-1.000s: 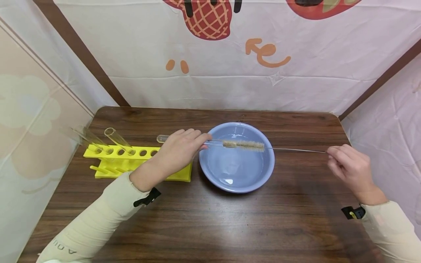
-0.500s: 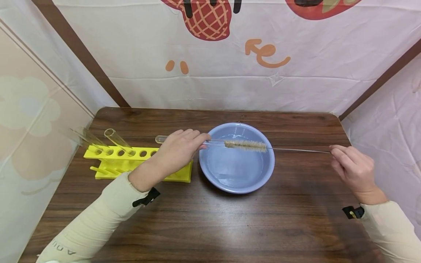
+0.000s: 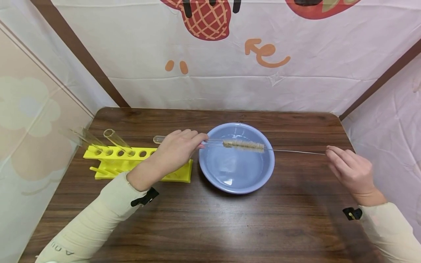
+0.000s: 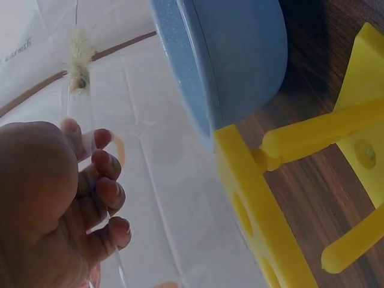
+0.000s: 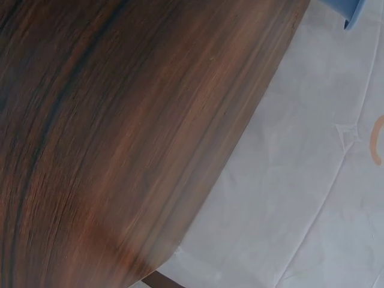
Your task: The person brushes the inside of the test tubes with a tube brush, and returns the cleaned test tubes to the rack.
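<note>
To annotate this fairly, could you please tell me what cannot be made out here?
Head view: the middle of the clear glass test tube, covered by the left hand's grip.
Head view: part of the yellow plastic rack, hidden by that grip.
Head view: the handle end of the tan bristle brush, inside the right hand's grip.
Right wrist view: the latter grip, out of frame; most of the round blue bowl, cut off at the top.
</note>
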{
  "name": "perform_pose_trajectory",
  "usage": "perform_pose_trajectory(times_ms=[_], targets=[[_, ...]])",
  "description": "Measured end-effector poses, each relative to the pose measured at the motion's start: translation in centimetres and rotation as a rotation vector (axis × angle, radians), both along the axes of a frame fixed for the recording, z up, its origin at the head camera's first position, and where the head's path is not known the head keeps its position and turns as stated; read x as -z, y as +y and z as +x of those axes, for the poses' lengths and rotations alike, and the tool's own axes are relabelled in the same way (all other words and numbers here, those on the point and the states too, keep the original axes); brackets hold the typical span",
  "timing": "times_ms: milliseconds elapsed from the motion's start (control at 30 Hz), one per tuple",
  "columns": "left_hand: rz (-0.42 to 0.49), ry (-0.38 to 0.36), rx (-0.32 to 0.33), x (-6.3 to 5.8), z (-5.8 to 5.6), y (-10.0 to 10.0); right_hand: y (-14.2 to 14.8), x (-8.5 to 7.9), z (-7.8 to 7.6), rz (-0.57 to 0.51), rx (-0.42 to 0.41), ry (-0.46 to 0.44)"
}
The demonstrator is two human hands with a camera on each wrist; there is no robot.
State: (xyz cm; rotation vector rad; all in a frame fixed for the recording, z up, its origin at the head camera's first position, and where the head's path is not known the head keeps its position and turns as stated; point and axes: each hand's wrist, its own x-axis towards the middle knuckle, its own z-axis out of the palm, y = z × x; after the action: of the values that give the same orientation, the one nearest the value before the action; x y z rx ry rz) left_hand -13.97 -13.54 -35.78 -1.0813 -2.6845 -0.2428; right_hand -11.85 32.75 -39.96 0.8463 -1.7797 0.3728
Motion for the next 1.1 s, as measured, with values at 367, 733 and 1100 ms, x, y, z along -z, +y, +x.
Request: perform_pose_trajectory(times_ms=[367, 733, 1100], targets=[[-0.011, 0.023, 0.003, 0.0, 0.1, 0.2, 0.9, 0.7, 0.1, 0.053, 0.060, -0.157], [0.013, 0.123, 0.033, 0.3, -0.1, 0.6, 1.2, 0.3, 0.4, 0.037, 0.126, -0.403], [-0.018, 0.115, 0.033, 0.4, 0.0, 1.1, 0.5, -0.1, 0.9, 0.023, 0.069, -0.702]])
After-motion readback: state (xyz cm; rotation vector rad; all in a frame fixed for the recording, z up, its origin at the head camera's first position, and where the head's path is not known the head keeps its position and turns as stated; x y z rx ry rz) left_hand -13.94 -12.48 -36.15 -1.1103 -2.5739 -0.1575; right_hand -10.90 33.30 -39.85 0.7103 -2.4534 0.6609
